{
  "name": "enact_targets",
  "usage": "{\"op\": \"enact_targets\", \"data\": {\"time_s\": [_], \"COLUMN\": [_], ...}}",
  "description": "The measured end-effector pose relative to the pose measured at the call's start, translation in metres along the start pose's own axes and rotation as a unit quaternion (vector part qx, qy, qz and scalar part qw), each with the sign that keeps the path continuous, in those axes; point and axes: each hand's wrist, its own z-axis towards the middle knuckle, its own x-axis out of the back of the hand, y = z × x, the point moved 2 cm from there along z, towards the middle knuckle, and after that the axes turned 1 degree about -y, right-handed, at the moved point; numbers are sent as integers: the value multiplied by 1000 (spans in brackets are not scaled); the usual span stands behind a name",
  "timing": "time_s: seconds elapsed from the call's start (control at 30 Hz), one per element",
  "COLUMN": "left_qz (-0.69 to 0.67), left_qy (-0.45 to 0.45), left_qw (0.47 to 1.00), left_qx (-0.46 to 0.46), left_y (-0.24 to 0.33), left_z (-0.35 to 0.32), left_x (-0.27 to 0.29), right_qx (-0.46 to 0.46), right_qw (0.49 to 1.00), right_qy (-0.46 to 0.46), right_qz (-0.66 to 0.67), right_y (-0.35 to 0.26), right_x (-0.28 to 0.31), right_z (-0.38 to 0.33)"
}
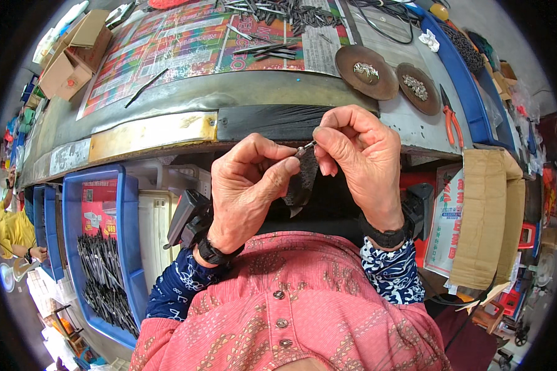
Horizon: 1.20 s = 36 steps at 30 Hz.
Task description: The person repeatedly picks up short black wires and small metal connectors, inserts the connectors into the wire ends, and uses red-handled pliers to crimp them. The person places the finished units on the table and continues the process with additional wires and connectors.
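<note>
Just past the table's near edge, my left hand point(252, 182) pinches a small silvery metal piece point(301, 151) between thumb and forefinger. My right hand point(366, 162) is close beside it on the right, thumb and fingertips closed on the other end of that piece. Its exact kind is too small to make out. Below the fingertips hangs a dark, textured strip point(302, 182) with a pointed lower end; whether it joins the metal piece cannot be told. Small shiny metal parts point(366, 71) lie in a brown round dish point(348, 57), and more fill a second dish point(407, 71).
Black strips point(278, 15) lie heaped on the printed sheet at the far side. Pliers point(450, 117) with orange handles rest at the right. A blue bin point(122, 216) of black strips stands at lower left. Cardboard boxes point(74, 65) are at far left and lower right.
</note>
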Motion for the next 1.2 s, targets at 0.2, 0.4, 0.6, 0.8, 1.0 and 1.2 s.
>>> {"op": "enact_targets", "data": {"time_s": [0.2, 0.4, 0.6, 0.8, 1.0, 1.2], "left_qz": [8, 49, 44, 28, 15, 18], "left_qy": [-5, -12, -25, -26, -23, -32], "left_qw": [1000, 998, 998, 999, 1000, 999], "left_qx": [-5, -31, -47, -15, 2, 4], "left_y": [-1, -1, -2, -3, -3, -2], "left_z": [0, 0, 4, 9, 9, 5], "left_x": [1, 0, -1, 2, 2, 2], "right_qx": [-7, 6, 13, 11, 82, 157], "right_qw": [1000, 997, 997, 999, 979, 957], "right_qy": [-16, -60, -66, -29, 3, 0], "right_qz": [-6, -54, -30, 25, -188, -244], "right_y": [0, -3, 1, 9, 8, 12], "right_x": [1, 5, 6, 3, 9, -1], "right_z": [0, 4, 7, 5, 4, 3]}}
